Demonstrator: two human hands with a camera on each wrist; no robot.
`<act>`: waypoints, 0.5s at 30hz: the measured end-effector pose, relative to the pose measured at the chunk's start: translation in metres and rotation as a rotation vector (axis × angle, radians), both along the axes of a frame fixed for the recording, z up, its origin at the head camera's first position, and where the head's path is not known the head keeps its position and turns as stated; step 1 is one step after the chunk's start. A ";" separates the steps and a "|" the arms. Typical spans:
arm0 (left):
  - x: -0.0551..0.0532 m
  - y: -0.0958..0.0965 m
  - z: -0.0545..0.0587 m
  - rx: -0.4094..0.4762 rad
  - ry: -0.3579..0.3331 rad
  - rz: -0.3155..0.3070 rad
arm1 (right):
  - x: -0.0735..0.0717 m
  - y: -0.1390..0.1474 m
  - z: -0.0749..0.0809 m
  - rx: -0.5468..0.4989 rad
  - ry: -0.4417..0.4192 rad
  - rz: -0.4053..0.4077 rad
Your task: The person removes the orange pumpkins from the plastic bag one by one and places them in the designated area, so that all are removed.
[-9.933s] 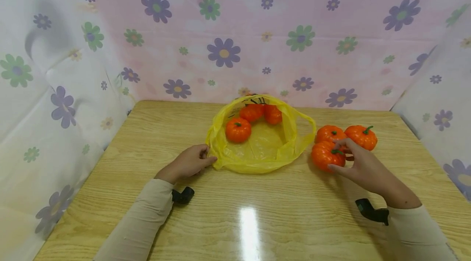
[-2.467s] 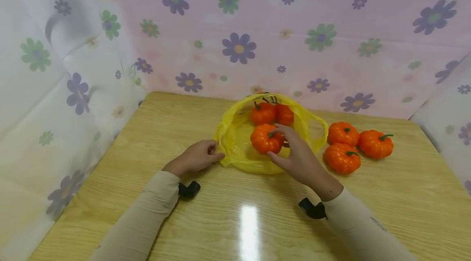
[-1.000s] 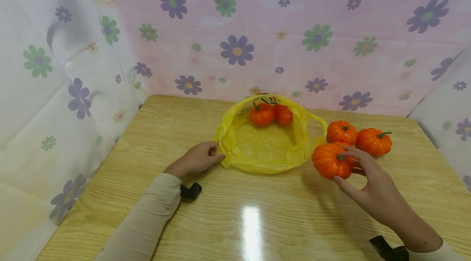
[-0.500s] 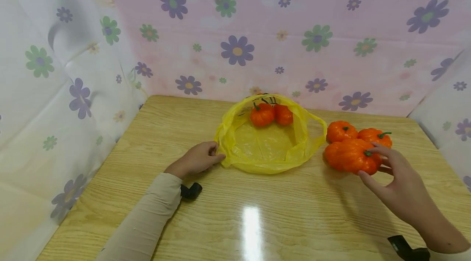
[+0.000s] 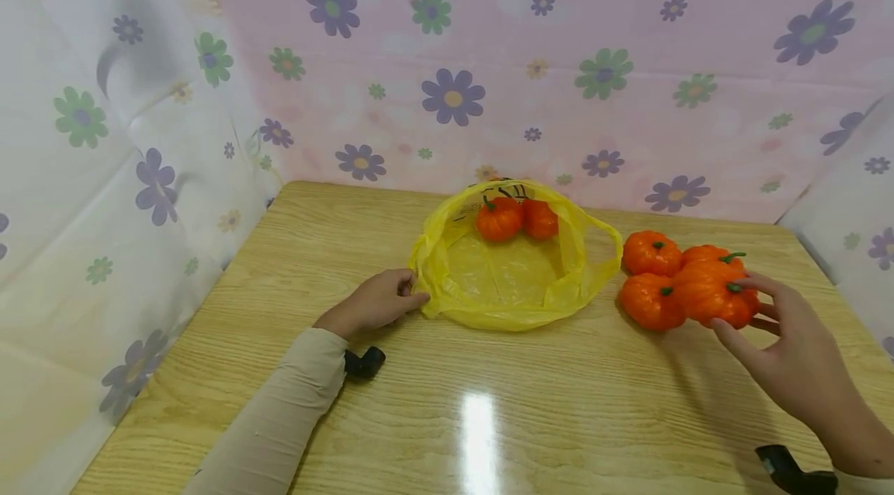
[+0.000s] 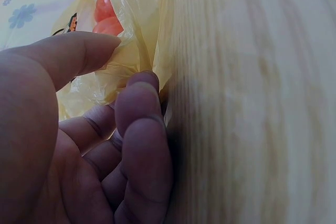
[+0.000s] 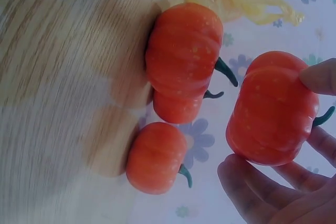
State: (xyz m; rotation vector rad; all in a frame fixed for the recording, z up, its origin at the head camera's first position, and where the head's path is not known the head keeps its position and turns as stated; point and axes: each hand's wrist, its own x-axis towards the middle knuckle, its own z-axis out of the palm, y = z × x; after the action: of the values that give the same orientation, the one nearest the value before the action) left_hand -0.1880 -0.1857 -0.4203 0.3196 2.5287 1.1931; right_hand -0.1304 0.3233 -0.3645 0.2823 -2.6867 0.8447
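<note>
Head view: pale wooden table (image 5: 391, 433), flowered cloth backdrop (image 5: 377, 60) behind. Toward the table's far side, a yellow plastic bag (image 5: 499, 318), mouth wide toward the camera, loop handle (image 5: 618, 248) on its right. Inside the bag, by its far wall, two orange pumpkins (image 5: 499, 220) side by side. At the bag's left edge, the left hand (image 5: 377, 299), fingers curled, thin plastic pinched between thumb and fingertips; beige sleeve (image 5: 279, 410) on that arm. Right of the bag, the right hand (image 5: 792, 347), thumb and fingers around the sides of a held pumpkin (image 5: 710, 293). In the right wrist view, held pumpkin up off the table, apart from three loose pumpkins (image 5: 649, 304) grouped on the wood, one partly hidden behind it in the head view.
</note>
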 end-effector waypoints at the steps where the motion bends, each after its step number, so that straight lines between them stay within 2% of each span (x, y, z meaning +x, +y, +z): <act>1: 0.000 0.000 0.000 0.003 -0.001 0.000 | 0.000 0.001 0.000 -0.004 -0.001 -0.006; 15: -0.001 -0.001 0.000 0.003 0.001 -0.003 | -0.007 0.012 -0.005 0.039 -0.083 -0.096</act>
State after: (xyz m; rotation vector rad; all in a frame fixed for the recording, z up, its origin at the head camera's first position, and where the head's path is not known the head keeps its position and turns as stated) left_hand -0.1887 -0.1862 -0.4205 0.3243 2.5270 1.1957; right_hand -0.1372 0.3357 -0.3696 0.1283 -2.7706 0.7929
